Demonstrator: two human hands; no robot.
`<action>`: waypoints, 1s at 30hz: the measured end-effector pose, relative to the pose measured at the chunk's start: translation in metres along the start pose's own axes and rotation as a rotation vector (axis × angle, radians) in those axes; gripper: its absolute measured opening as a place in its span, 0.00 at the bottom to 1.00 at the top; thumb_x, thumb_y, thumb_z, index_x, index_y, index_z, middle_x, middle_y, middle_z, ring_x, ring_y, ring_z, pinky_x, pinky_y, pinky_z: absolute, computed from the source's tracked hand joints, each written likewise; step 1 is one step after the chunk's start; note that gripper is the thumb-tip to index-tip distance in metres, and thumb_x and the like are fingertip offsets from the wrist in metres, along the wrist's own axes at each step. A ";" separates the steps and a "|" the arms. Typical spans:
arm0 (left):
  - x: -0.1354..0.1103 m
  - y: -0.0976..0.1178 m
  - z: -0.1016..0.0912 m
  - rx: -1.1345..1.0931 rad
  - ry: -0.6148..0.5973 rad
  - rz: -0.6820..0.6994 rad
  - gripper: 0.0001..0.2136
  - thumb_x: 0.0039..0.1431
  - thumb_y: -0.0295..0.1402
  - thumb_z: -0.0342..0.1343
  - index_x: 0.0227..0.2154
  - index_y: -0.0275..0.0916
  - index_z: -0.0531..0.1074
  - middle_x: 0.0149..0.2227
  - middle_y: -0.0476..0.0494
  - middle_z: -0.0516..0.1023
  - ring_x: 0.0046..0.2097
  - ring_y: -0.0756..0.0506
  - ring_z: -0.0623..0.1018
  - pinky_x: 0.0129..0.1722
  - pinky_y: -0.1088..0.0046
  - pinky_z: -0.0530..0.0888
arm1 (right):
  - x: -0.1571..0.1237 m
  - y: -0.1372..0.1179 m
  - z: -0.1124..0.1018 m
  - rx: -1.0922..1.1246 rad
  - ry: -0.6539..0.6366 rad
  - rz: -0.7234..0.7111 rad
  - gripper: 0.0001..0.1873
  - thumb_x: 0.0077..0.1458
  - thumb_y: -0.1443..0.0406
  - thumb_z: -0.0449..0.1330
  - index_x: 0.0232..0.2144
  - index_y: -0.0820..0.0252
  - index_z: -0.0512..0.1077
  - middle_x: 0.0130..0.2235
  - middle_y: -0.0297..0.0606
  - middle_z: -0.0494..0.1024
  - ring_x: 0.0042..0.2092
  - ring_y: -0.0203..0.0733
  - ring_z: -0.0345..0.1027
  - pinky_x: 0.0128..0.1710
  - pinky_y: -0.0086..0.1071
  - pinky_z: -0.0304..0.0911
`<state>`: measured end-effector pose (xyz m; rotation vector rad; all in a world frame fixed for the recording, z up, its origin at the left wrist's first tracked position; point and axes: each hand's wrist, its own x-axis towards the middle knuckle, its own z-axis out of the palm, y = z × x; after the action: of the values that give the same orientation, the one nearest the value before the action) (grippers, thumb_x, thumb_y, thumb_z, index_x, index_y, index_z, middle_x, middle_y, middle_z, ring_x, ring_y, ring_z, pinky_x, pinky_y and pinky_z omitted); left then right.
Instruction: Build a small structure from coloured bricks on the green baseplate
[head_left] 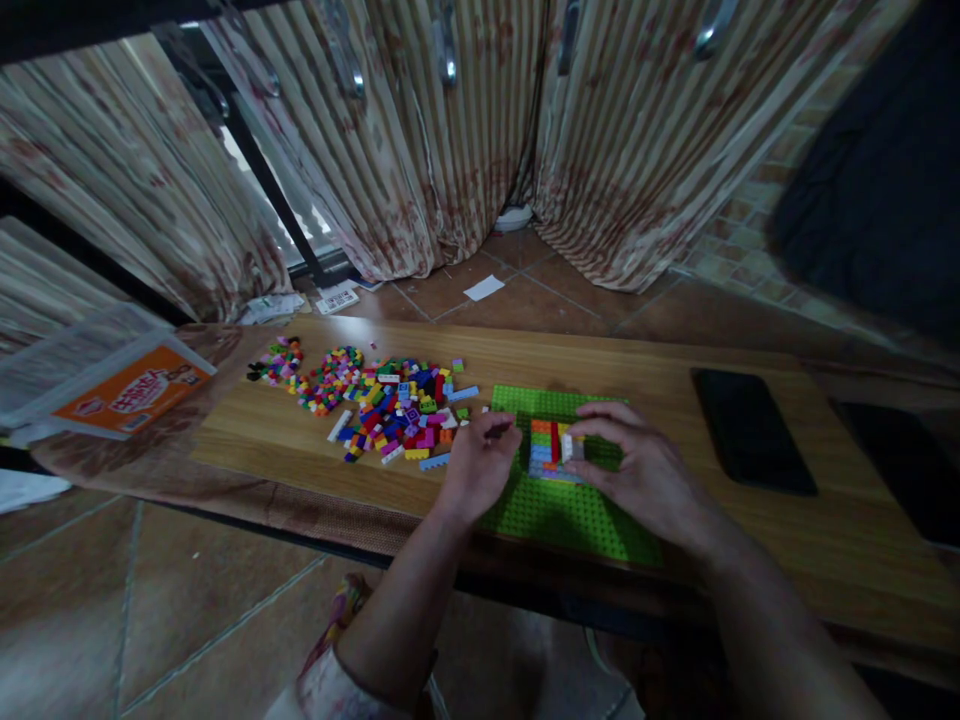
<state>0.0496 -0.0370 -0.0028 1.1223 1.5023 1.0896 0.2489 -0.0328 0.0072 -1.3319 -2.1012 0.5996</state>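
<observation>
A green studded baseplate (570,515) lies on the wooden board, with a small build of coloured bricks (541,450) on its middle. A red brick stands up across that build. My right hand (637,460) reaches in from the right, thumb and fingers closed on a white brick (571,447) at the build's right side. Whether the white brick is pressed onto the build I cannot tell. My left hand (484,460) hovers over the baseplate's left edge, fingers curled together; what they hold, if anything, is hidden.
A heap of loose bricks (401,410) spreads over the wooden board (285,440) left of my left hand. A black phone-like slab (750,430) lies at the right. A clear plastic box with an orange label (135,390) stands at the far left. Curtains (420,150) hang behind.
</observation>
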 end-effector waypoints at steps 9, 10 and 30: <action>-0.006 0.004 0.003 0.240 -0.016 0.074 0.12 0.56 0.28 0.56 0.43 0.35 0.75 0.44 0.42 0.80 0.43 0.46 0.78 0.44 0.71 0.74 | 0.002 0.001 0.009 -0.039 0.014 0.019 0.10 0.49 0.65 0.65 0.38 0.53 0.76 0.53 0.40 0.71 0.53 0.48 0.67 0.53 0.46 0.64; -0.006 0.003 0.003 0.246 -0.017 0.084 0.12 0.56 0.29 0.57 0.44 0.35 0.75 0.44 0.41 0.79 0.43 0.46 0.78 0.44 0.71 0.74 | 0.002 0.001 0.009 -0.041 0.019 0.018 0.10 0.50 0.65 0.65 0.38 0.53 0.76 0.53 0.40 0.71 0.53 0.48 0.67 0.53 0.45 0.64; -0.009 0.009 0.032 0.442 0.062 0.049 0.26 0.51 0.37 0.62 0.53 0.34 0.67 0.50 0.34 0.76 0.51 0.39 0.75 0.50 0.63 0.70 | 0.003 0.004 0.010 -0.010 -0.011 0.014 0.16 0.51 0.59 0.63 0.44 0.53 0.74 0.48 0.40 0.74 0.51 0.49 0.69 0.52 0.47 0.64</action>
<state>0.0833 -0.0405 0.0019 1.4402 1.8279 0.8499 0.2442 -0.0290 -0.0019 -1.3530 -2.1076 0.6049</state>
